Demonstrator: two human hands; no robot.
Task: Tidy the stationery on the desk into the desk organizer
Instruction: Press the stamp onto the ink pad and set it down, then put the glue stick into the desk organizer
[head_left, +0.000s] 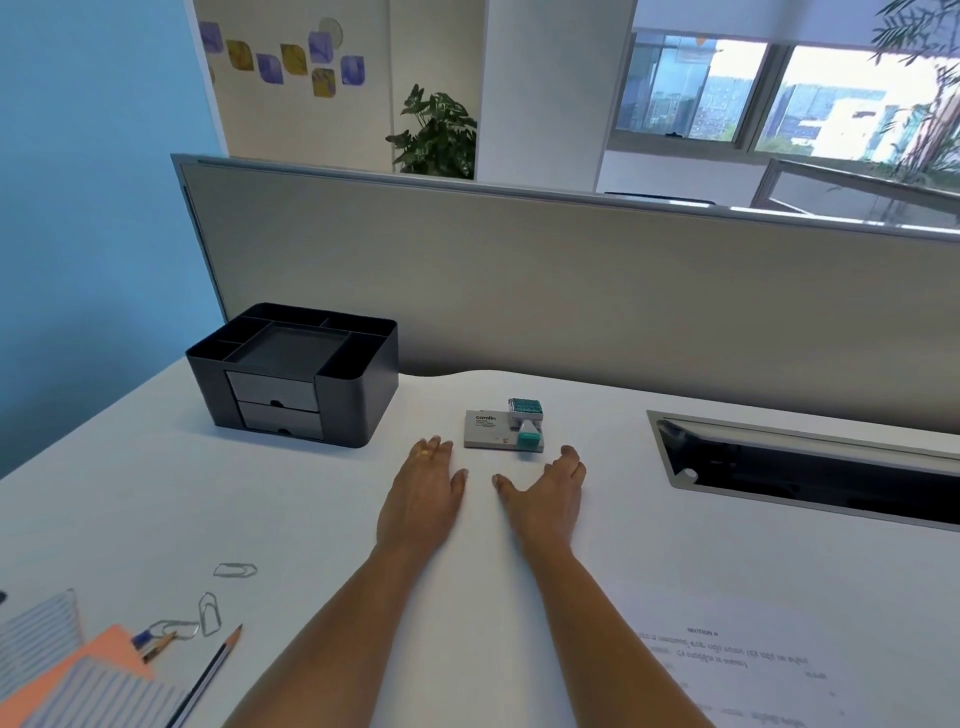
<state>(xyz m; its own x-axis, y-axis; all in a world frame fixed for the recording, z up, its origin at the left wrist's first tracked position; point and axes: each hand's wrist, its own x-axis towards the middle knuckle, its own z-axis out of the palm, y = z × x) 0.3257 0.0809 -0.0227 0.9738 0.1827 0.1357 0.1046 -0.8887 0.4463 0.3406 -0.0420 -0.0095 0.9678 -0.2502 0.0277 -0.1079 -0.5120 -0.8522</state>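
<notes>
A black desk organizer (358, 395) with open top compartments and two grey drawers stands at the back left of the white desk. A grey Camlin stamp pad (485, 430) lies mid-desk, and a teal-and-white stamp (529, 422) rests on its right end. My left hand (423, 493) lies flat on the desk just left of the pad, holding nothing. My right hand (550, 496) lies flat just below the stamp, also holding nothing. Three paper clips (209, 613) and a dark pencil (208, 675) lie at the front left, next to a short pencil (158, 647).
Striped and orange notepads (78, 675) lie at the front left corner. A printed sheet (753, 670) lies at the front right. An open cable slot (810, 467) cuts into the desk at the right. A grey partition (519, 280) closes the back.
</notes>
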